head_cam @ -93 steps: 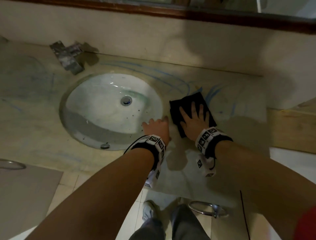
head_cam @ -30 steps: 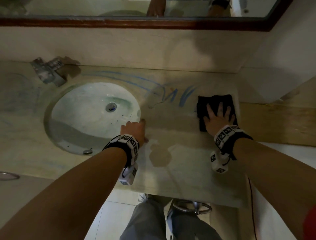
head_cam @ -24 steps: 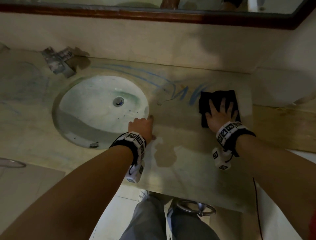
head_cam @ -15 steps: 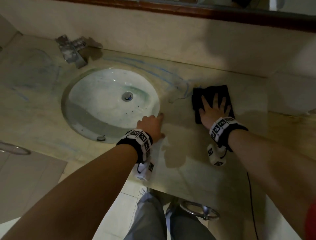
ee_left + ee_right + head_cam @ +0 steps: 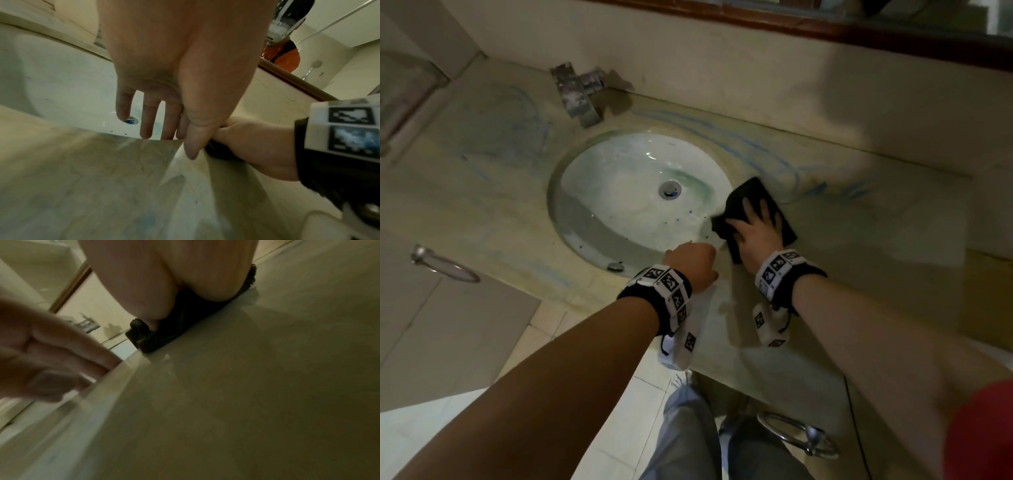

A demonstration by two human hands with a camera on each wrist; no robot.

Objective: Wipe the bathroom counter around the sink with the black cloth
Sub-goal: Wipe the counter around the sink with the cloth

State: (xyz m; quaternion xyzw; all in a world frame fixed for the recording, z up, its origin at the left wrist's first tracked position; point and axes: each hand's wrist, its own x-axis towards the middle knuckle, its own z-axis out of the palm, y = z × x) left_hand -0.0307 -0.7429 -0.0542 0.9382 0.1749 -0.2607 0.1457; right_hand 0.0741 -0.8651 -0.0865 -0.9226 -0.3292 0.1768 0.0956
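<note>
The black cloth point(image 5: 752, 192) lies flat on the beige counter point(image 5: 866, 246), with its left corner at the right rim of the white oval sink point(image 5: 619, 178). My right hand point(image 5: 755, 228) presses down on it with fingers spread and straight. In the right wrist view the cloth point(image 5: 174, 332) is bunched under the palm point(image 5: 164, 280). My left hand point(image 5: 693, 260) rests on the counter at the sink's front right rim, just left of the cloth. In the left wrist view its straight fingers point(image 5: 146, 123) hang over the rim into the basin and hold nothing.
Blue smears cross the counter behind the sink and left of it. A metal faucet point(image 5: 578, 92) stands at the back left. A mirror frame runs along the top wall. Towel rings hang below the counter's front edge point(image 5: 798, 437) and at left point(image 5: 443, 263).
My right hand has slid the cloth leftward, from the counter's far right side to the sink's right rim. The left hand has stayed at the sink's rim.
</note>
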